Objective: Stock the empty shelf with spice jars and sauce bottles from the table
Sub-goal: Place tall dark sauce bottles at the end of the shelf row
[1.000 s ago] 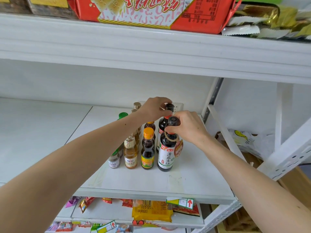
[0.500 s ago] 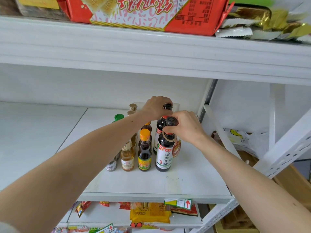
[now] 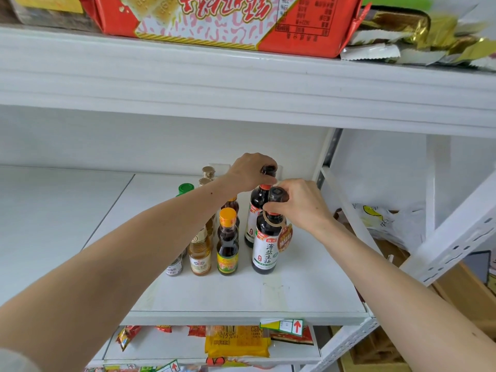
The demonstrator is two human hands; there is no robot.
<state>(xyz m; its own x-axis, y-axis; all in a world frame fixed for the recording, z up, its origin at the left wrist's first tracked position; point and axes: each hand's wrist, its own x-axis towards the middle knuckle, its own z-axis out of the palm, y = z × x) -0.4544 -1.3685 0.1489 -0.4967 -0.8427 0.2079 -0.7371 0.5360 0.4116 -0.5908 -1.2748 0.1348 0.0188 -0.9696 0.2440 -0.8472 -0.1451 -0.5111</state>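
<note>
On the white shelf board [image 3: 308, 294] stand several bottles in rows. My right hand [image 3: 300, 206] grips the dark cap of the front soy sauce bottle [image 3: 264, 251], which stands upright on the board. My left hand [image 3: 252, 171] grips the cap of a second dark soy sauce bottle [image 3: 255, 210] just behind it. To the left stand an orange-capped dark bottle [image 3: 227, 248], a pale amber bottle [image 3: 199, 253], a small spice jar [image 3: 174, 267] and a green-capped bottle [image 3: 185, 189]. More bottles farther back are partly hidden by my left arm.
The upper shelf [image 3: 241, 84] hangs low overhead, carrying a red cracker box [image 3: 220, 20] and gold packets [image 3: 418, 30]. A white upright post [image 3: 326, 157] borders the board on the right. Snack packs [image 3: 237, 345] fill the lower shelf. Bare board lies left and in front.
Both hands keep their hold on the two bottle caps. The view has shifted slightly; the bottles themselves have barely moved.
</note>
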